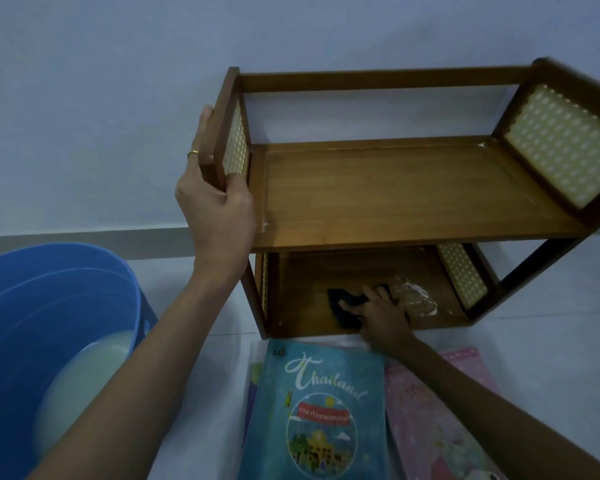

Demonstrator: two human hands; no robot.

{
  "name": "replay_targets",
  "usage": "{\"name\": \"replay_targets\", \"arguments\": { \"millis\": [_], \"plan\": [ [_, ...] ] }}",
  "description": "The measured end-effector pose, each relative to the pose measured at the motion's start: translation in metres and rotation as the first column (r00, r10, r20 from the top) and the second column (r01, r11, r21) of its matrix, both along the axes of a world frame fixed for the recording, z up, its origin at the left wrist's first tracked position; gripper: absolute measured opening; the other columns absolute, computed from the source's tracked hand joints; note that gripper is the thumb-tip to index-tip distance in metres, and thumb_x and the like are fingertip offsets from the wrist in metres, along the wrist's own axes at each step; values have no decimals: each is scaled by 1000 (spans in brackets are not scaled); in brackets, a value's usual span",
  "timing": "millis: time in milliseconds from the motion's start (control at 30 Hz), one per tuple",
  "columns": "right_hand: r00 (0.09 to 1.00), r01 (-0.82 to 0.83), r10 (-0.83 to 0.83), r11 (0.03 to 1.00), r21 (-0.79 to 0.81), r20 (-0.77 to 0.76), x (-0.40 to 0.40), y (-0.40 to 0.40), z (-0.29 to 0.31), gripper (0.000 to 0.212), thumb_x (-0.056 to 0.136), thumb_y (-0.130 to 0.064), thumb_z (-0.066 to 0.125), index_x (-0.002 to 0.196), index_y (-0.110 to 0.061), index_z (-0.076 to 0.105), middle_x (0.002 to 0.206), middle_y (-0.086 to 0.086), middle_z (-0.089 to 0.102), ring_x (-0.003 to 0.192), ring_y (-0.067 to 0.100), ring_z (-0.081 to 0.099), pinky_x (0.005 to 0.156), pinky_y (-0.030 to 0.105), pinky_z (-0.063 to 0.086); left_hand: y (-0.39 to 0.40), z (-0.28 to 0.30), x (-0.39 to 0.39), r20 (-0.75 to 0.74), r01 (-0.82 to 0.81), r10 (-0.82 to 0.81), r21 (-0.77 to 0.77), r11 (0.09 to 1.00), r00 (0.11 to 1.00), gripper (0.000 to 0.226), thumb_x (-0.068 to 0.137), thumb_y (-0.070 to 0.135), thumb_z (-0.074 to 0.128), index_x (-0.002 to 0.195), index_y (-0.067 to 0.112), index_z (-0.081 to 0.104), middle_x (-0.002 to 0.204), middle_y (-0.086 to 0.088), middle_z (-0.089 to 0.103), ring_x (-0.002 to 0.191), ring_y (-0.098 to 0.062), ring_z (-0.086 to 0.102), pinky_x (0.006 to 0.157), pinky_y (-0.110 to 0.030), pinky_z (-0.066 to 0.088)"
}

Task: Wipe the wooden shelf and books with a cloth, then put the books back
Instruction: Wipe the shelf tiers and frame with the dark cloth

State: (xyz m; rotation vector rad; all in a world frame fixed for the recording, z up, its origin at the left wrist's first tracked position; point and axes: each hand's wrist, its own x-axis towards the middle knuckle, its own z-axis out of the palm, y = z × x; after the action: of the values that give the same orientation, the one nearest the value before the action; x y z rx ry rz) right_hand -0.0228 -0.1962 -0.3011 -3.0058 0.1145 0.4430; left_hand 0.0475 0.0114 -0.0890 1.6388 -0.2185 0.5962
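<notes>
A two-tier wooden shelf (395, 188) with pale patterned side panels stands against the wall. My left hand (215, 202) grips its left side panel, thumb inside and fingers outside. My right hand (381, 317) reaches into the lower tier and presses a dark cloth (343, 306) onto the bottom board. A pale smear or wet patch (413, 296) lies just right of that hand. On the floor in front lie a blue "Thailand" book (323, 417) and a pink book (440, 431), with other books partly hidden beneath.
A blue plastic bucket (49, 306) with pale liquid inside stands at the left, close to my left forearm. The shelf's upper tier holds nothing. A light wall rises behind, with a grey skirting strip (84, 242) along the white floor.
</notes>
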Motion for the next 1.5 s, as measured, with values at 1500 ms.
{"name": "replay_targets", "arguments": {
  "millis": [1500],
  "plan": [
    [833,549,-547,835,11,-77,36,35,-3,73,98,-34,38,151,-24,-11,157,14,-17,142,42,-16,103,75,-2,-12,-41,-7,-34,-85,86,55,995,996,25,95,17,51,75,30,49,69,17,48,61,9,54,55,-11,44]
  ]
}}
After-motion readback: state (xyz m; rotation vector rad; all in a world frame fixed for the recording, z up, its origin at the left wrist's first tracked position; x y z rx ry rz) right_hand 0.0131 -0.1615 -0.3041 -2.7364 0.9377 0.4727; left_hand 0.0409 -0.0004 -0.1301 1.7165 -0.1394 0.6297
